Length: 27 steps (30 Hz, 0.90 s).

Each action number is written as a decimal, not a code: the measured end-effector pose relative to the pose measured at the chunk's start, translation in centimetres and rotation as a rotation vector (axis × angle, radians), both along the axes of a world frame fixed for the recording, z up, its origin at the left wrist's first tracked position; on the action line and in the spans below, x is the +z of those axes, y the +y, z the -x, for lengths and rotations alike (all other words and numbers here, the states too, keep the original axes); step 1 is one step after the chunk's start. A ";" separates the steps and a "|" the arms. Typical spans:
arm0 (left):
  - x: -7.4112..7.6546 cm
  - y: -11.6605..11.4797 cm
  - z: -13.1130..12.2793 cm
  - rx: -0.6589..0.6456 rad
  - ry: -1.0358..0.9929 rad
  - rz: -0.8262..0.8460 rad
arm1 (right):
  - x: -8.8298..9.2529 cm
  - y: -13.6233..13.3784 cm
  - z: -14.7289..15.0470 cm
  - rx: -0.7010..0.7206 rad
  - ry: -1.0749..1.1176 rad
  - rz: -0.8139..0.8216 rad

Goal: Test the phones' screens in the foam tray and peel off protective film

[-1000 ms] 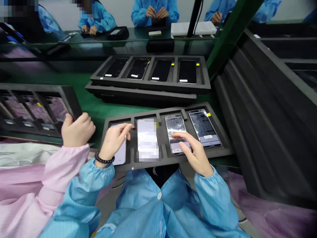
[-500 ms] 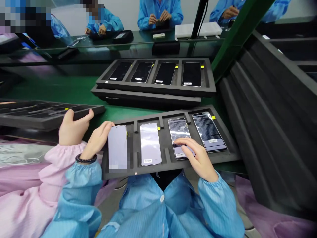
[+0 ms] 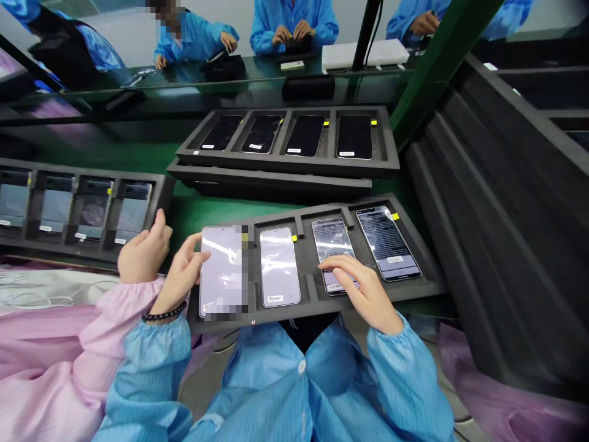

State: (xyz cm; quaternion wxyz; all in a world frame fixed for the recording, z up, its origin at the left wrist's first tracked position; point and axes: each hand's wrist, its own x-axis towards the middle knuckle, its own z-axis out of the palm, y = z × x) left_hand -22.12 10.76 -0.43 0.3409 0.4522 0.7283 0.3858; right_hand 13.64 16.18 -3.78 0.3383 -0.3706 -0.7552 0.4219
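A dark foam tray (image 3: 306, 248) lies tilted before me, bearing several phones. My left hand (image 3: 181, 273), with a black bead bracelet, grips the left edge of the leftmost phone (image 3: 221, 267), whose screen is pale and whose right side is blurred out. Beside it sits a second pale phone (image 3: 280, 267) with a white label. My right hand (image 3: 361, 285) rests over the third phone (image 3: 330, 236), fingers spread on its screen of text lines. The rightmost phone (image 3: 389, 242) also shows dark text lines and has a yellow tab.
Stacked foam trays (image 3: 276, 166) with dark-screened phones stand behind. At left, a neighbour's hand (image 3: 143, 252) in a pink sleeve holds another phone tray (image 3: 161, 196). Tall black foam trays (image 3: 497, 233) and a green post (image 3: 442, 67) are on the right. People in blue work across.
The leftmost phone has been raised slightly, and my left thumb now lies on its face. The neighbour's tray has tipped toward us, showing its phones. My right hand has barely moved.
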 end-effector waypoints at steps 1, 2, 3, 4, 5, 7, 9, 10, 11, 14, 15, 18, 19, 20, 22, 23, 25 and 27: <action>0.5 -0.2 -0.6 0.062 0.006 -0.042 | 0.1 0.0 0.1 -0.011 0.015 0.003; 1.1 -0.4 -1.4 0.117 0.014 -0.077 | 0.2 -0.1 0.3 -0.022 0.029 0.007; 1.6 -0.8 -2.3 0.152 0.013 -0.105 | 0.4 -0.1 0.5 -0.031 0.040 0.009; 2.1 -1.3 -3.4 0.152 0.001 -0.121 | 0.7 -0.3 0.8 -0.036 0.048 0.009; 2.4 -1.8 -4.6 0.132 -0.022 -0.129 | 1.1 -0.4 1.1 -0.036 0.055 0.007; 2.7 -3.0 -7.3 0.026 -0.176 -0.100 | 2.1 -1.0 1.8 -0.020 0.068 -0.010; 2.8 -4.2 -9.9 -0.121 -0.315 -0.017 | 3.1 -1.7 2.3 -0.024 0.083 -0.071; 2.8 -4.6 -11.0 -0.175 -0.354 0.004 | 3.5 -2.0 2.6 -0.049 0.078 -0.128; 2.9 -4.9 -11.9 -0.217 -0.376 0.013 | 3.9 -2.4 2.7 -0.091 0.058 -0.205; 3.2 -5.2 -13.5 -0.263 -0.382 -0.016 | 4.7 -3.5 2.9 -0.268 -0.110 -0.496; 3.2 -5.1 -13.7 -0.265 -0.381 -0.024 | 4.8 -3.7 2.9 -0.314 -0.171 -0.580; 3.2 -4.9 -13.9 -0.250 -0.400 -0.029 | 5.1 -4.3 2.5 -0.265 -0.197 -0.764; 3.2 -4.9 -14.0 -0.242 -0.409 -0.031 | 5.2 -4.5 2.4 -0.194 -0.144 -0.807; 3.2 -5.0 -14.1 -0.238 -0.418 -0.035 | 5.3 -4.6 2.2 -0.121 -0.067 -0.845; 3.6 -5.3 -14.5 -0.216 -0.442 -0.044 | 5.3 -4.9 1.9 -0.034 0.094 -0.895; 3.9 -5.5 -14.8 -0.196 -0.457 -0.043 | 5.3 -5.0 1.8 -0.027 0.155 -0.907; 4.6 -5.9 -15.4 -0.148 -0.488 -0.033 | 5.1 -5.3 1.6 -0.038 0.204 -0.913; 5.2 -6.3 -15.9 -0.112 -0.507 -0.031 | 4.8 -5.6 1.4 -0.043 0.180 -0.906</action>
